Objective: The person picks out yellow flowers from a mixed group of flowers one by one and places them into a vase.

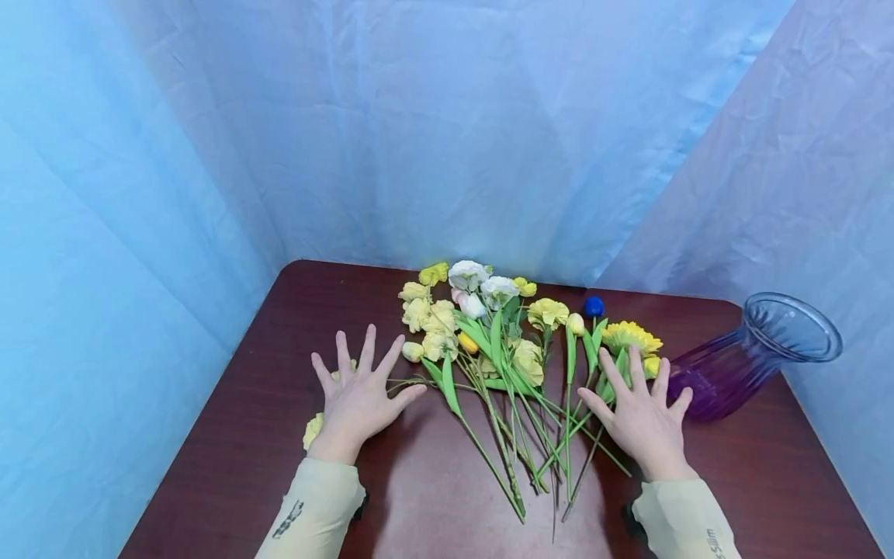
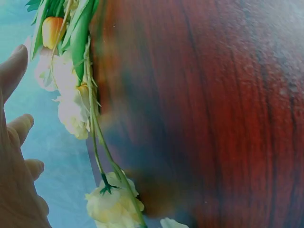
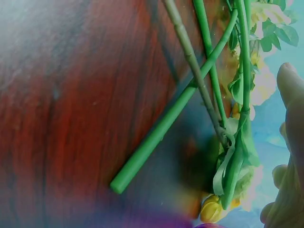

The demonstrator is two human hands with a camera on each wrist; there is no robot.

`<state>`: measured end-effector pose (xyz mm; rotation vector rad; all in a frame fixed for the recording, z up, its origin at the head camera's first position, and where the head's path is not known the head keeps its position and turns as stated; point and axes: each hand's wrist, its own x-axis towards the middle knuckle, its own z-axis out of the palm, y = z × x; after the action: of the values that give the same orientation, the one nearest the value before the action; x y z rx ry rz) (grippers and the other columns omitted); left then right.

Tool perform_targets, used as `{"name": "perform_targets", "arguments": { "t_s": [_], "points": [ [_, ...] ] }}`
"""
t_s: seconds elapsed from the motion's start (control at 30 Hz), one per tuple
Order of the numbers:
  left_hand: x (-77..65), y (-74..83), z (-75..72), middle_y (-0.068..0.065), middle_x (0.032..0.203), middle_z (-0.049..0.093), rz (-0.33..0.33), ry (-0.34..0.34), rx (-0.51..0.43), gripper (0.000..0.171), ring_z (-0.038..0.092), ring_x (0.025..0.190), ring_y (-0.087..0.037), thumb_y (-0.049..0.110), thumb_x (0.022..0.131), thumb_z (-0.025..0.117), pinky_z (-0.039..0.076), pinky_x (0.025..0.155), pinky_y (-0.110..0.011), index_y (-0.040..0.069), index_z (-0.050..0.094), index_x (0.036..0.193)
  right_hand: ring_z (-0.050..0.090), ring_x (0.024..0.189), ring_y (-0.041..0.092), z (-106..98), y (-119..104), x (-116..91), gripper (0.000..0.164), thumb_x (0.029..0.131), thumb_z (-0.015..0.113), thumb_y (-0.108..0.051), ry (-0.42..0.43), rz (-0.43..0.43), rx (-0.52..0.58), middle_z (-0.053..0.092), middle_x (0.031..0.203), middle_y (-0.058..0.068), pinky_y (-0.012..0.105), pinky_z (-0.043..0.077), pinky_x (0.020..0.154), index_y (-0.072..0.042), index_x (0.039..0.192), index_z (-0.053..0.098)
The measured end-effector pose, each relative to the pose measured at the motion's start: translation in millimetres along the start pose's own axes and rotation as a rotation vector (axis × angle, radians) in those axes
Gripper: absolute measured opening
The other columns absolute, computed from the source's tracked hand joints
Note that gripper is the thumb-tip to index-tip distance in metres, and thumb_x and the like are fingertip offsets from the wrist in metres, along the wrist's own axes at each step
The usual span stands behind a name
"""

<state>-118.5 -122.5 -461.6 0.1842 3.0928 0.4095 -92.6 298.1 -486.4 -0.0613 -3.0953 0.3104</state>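
Flowers (image 1: 528, 362) lie crossed beside left hand (image 1: 358, 400) and right hand (image 1: 644, 423), both spread, gripping nothing. A rightward nudge could topple the vase (image 1: 726, 369).

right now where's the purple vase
In the head view, the purple vase is on the right side of the table, just past the right hand and right of the yellow daisy-like flower.
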Motion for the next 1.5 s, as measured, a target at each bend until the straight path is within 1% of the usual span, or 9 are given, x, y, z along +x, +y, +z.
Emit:
{"name": "perform_targets", "arguments": {
  "t_s": [0.3,0.4,0.6,0.73,0.87,1.07,1.23,1.37,1.5],
  "points": [
    [-1.4,5.3,-6.4,-0.005,0.173,0.0,0.015,-0.016,-0.005,0.092,-0.018,0.153,-0.047,0.084,0.086,0.048,-0.011,0.11,-0.078,0.042,0.019,0.163,-0.02,0.149,0.054,-7.8,-8.5,1.8,0.085,0.096,0.043,-0.074,0.013,-0.018,-0.003,-0.001,0.171,0.018,0.089,-0.006,0.099,-0.037,0.165,0.009],
    [-4.9,5.9,-8.3,-0.006,0.173,0.003,0.037,-0.002,-0.012,0.092,-0.014,0.154,-0.047,0.082,0.086,0.052,-0.009,0.111,-0.079,0.041,0.023,0.162,-0.013,0.15,0.056,-9.9,-12.5,2.4,0.086,0.097,0.047,-0.072,0.035,-0.033,0.003,0.002,0.171,0.017,0.088,-0.003,0.101,-0.036,0.165,0.009],
    [-18.3,9.7,-8.0,-0.006,0.172,0.009,0.12,0.009,0.011,0.093,-0.007,0.154,-0.048,0.082,0.086,0.053,-0.004,0.112,-0.079,0.037,0.026,0.162,0.014,0.147,0.061,-11.6,-22.5,1.4,0.084,0.097,0.052,-0.067,0.082,-0.087,0.017,0.02,0.166,0.023,0.081,0.014,0.106,-0.029,0.165,0.019],
    [-31.3,13.3,-1.0,-0.005,0.172,0.011,0.2,0.002,0.07,0.091,-0.002,0.155,-0.047,0.083,0.086,0.051,0.0,0.113,-0.078,0.039,0.029,0.162,0.039,0.132,0.06,-9.6,-29.2,-0.2,0.081,0.097,0.062,-0.057,0.133,-0.155,0.01,0.041,0.151,0.029,0.074,0.034,0.101,-0.018,0.162,0.032],
    [-45.5,17.5,13.1,-0.005,0.171,0.016,0.289,-0.013,0.106,0.091,0.005,0.155,-0.047,0.081,0.083,0.056,0.005,0.115,-0.076,0.039,0.033,0.16,0.054,0.11,0.054,-4.8,-34.6,-0.1,0.073,0.094,0.069,-0.05,0.174,-0.202,-0.002,0.056,0.128,0.029,0.067,0.045,0.088,-0.005,0.149,0.05],
    [-61.1,19.4,29.6,-0.01,0.166,0.031,0.386,-0.033,0.066,0.092,0.021,0.15,-0.052,0.074,0.078,0.07,0.019,0.114,-0.074,0.032,0.045,0.156,0.051,0.081,0.039,-0.4,-44.3,2.8,0.044,0.092,0.076,-0.039,0.192,-0.231,-0.012,0.057,0.091,0.017,0.049,0.042,0.072,0.001,0.105,0.064],
    [-65.7,20.4,36.3,-0.012,0.165,0.032,0.381,-0.104,0.04,0.093,0.027,0.147,-0.055,0.071,0.076,0.074,0.027,0.113,-0.07,0.029,0.047,0.155,0.047,0.067,0.028,2.6,-48.1,6.6,0.037,0.092,0.078,-0.029,0.198,-0.254,-0.041,0.046,0.071,0.005,0.04,0.038,0.064,-0.009,0.075,0.051],
    [-65.5,20.5,38.7,-0.012,0.164,0.034,0.357,-0.156,0.049,0.094,0.03,0.145,-0.055,0.071,0.075,0.076,0.03,0.112,-0.069,0.029,0.048,0.154,0.047,0.059,0.027,3.6,-48.3,10.9,0.038,0.088,0.081,-0.024,0.225,-0.242,-0.061,0.047,0.064,0.003,0.038,0.036,0.053,-0.011,0.069,0.051],
    [-62.8,19.9,39.6,-0.013,0.161,0.038,0.352,-0.165,0.058,0.095,0.034,0.142,-0.056,0.071,0.072,0.078,0.034,0.108,-0.069,0.028,0.051,0.152,0.046,0.052,0.025,3.2,-48.2,16.4,0.041,0.088,0.081,-0.024,0.189,-0.216,-0.064,0.045,0.059,0.003,0.037,0.034,0.047,-0.012,0.064,0.05]
  ]
}}
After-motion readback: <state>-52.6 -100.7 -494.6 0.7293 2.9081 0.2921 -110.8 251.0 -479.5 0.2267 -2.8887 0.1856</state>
